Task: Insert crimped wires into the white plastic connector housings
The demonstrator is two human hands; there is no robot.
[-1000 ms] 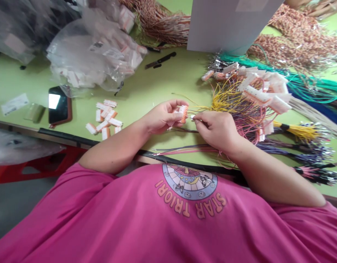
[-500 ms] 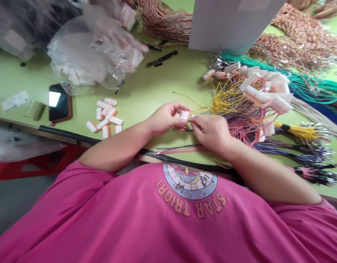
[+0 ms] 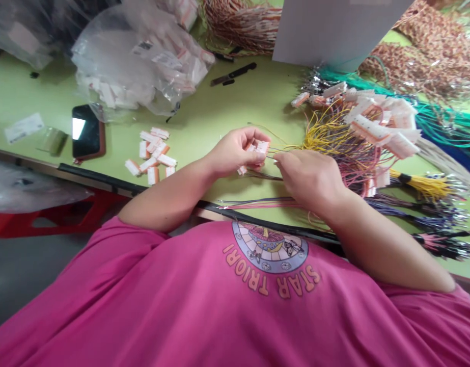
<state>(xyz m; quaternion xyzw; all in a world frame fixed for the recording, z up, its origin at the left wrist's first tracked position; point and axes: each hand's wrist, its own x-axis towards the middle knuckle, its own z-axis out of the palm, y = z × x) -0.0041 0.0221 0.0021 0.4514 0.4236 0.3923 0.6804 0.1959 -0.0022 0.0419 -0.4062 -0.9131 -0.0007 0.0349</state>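
And the left hand [image 3: 237, 152], fingers clamped on the connector [image 3: 263, 147], likely light, stiff and best held by its sides, faces the right hand [image 3: 313, 176], pinching what seems a wire [image 3: 271, 157].

1. The right hand [image 3: 311, 176] is now drawn back from the left hand [image 3: 238, 150]; half a second ago their fingertips nearly met.
2. A gap with a thin dark wire [image 3: 272, 157] shows between the two hands, where the fingers closed it off before.
3. The connector [image 3: 262, 148] shows its white side, rather than the orange face of one second ago.
4. The green table [image 3: 219, 114] sits slightly higher and farther right in view.
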